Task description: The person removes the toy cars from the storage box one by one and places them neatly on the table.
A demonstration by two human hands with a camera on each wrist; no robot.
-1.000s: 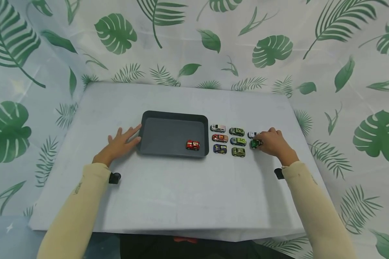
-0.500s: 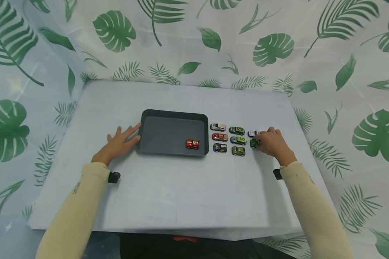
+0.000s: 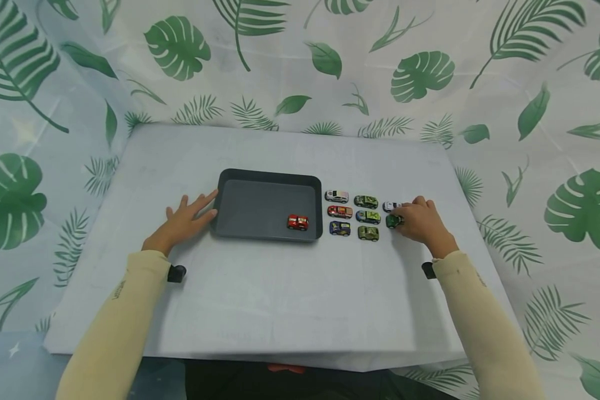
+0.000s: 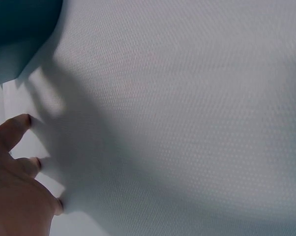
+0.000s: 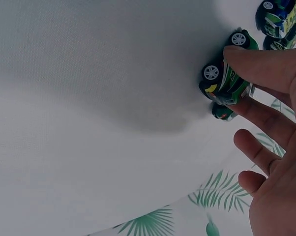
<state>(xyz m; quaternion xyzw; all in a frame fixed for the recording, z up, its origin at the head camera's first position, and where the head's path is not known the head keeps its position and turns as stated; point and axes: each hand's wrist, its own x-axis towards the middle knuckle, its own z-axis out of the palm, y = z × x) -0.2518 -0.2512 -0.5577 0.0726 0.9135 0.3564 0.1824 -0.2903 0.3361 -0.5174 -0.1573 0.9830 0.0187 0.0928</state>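
My right hand (image 3: pixel 421 220) pinches a green toy car (image 5: pixel 230 73) between thumb and fingers at the right end of the rows of cars. In the right wrist view its two wheels face the camera, and the other fingers stand spread beside it. Just behind it a white toy car (image 3: pixel 391 206) is partly hidden by the hand. With fingers spread, my left hand (image 3: pixel 181 222) rests at the left edge of a dark grey tray (image 3: pixel 260 203), fingertips at its rim. Inside the tray, near its right front corner, sits a red toy car (image 3: pixel 297 222).
Several other toy cars stand in rows right of the tray, among them an orange-red car (image 3: pixel 340 211), a blue car (image 3: pixel 340 228) and an olive car (image 3: pixel 368 233). A white cloth (image 3: pixel 275 300) covers the table. Behind hangs a leaf-print curtain (image 3: pixel 360 66).
Both hands and the cars keep their places; only the head view shifts very slightly.
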